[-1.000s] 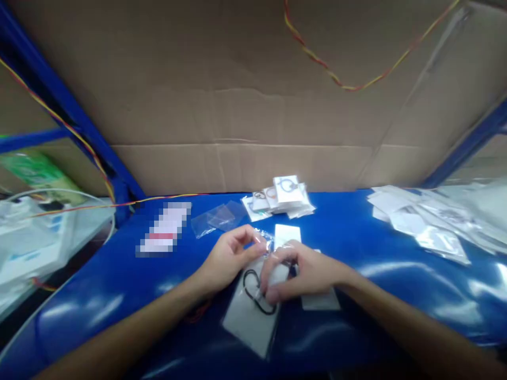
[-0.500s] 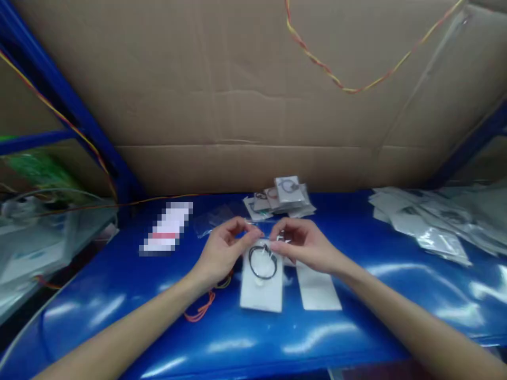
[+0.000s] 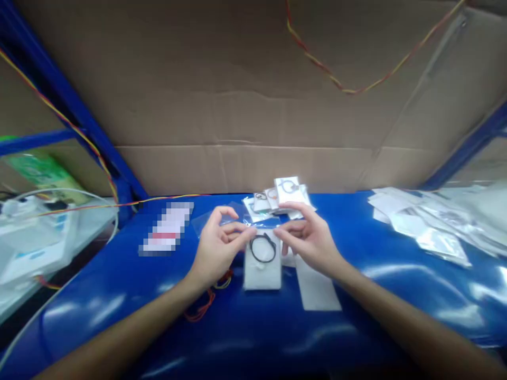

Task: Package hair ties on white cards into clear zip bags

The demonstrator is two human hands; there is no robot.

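Between my hands is a clear plastic bag (image 3: 263, 278) with a white card in it. A dark cord bracelet (image 3: 263, 261), looped into a ring, shows against the upper part of the card. My left hand (image 3: 219, 248) pinches the bag near its upper left corner, thumb against fingers. At the upper right corner my right hand (image 3: 309, 240) does the same, its index finger raised. Under and beside the right hand lies a plain white card (image 3: 320, 291). Orange and yellow cords (image 3: 203, 310) lie below my left wrist.
Behind my hands is a small pile of bagged cards with bracelets (image 3: 291, 192). Clear bags (image 3: 200, 222) lie left of it. More white packets (image 3: 415, 216) spread at right on the blue table (image 3: 253, 338). A pixelated pale item (image 3: 168, 227) is at left; cardboard (image 3: 245, 116) stands behind.
The bagged card has moved slightly up and away, its bottom edge now higher. Both hands have shifted their grip along its top, and the fingers have opened out somewhat.
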